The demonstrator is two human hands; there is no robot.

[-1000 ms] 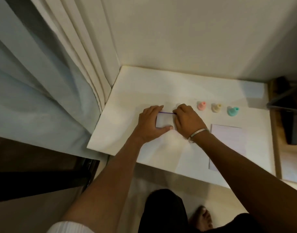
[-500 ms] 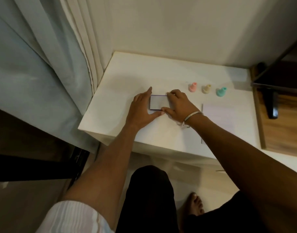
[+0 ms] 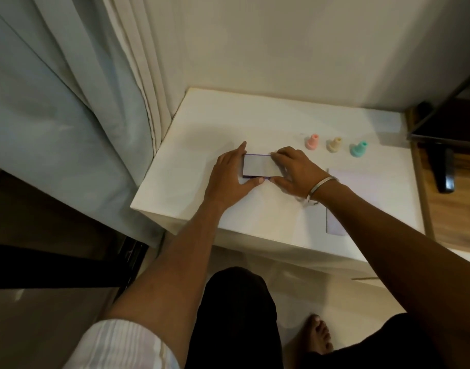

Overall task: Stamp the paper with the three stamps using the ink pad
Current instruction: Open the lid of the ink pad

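Hands clamp the ink pad (image 3: 257,165) from both ends: left hand (image 3: 229,177), right hand (image 3: 295,170); 3 stamps (image 3: 334,145) stand rightward, nearer the right hand.

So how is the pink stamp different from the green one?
The pink stamp stands at the left end of the row; the green stamp at the right end. The pink stamp is nearer the hands on the ink pad. Both share a wide base, a narrow top, and stand untouched.

right forearm (image 3: 388,235) is covering much of the pale lilac paper sheet (image 3: 359,187). right hand (image 3: 297,171) is hiding the right end of the flat rectangular ink pad case (image 3: 257,166); lid seam is reading too small to tell.
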